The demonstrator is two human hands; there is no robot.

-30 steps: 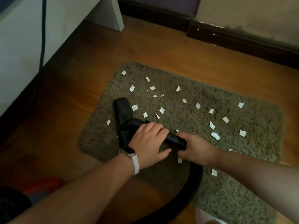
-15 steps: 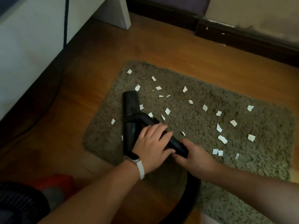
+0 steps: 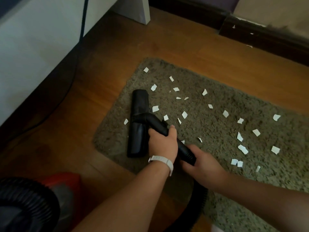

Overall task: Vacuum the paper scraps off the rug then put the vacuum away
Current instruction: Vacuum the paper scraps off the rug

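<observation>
From the head camera I see my left hand (image 3: 163, 144) clamped around the black nozzle tube (image 3: 157, 124), and my right hand (image 3: 203, 160) closed on the ribbed cuff (image 3: 186, 154) just behind it. The floor head (image 3: 139, 123) sits flat on the rug (image 3: 217, 131) near its left edge, with paper scraps (image 3: 184, 114) scattered to its right and across the middle. I judge the vacuuming barely begun; next I'd sweep the head rightward over the scraps. The vacuum body (image 3: 63, 183) waits at lower left.

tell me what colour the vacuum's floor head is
Black, seen in the head view: floor head.
</observation>
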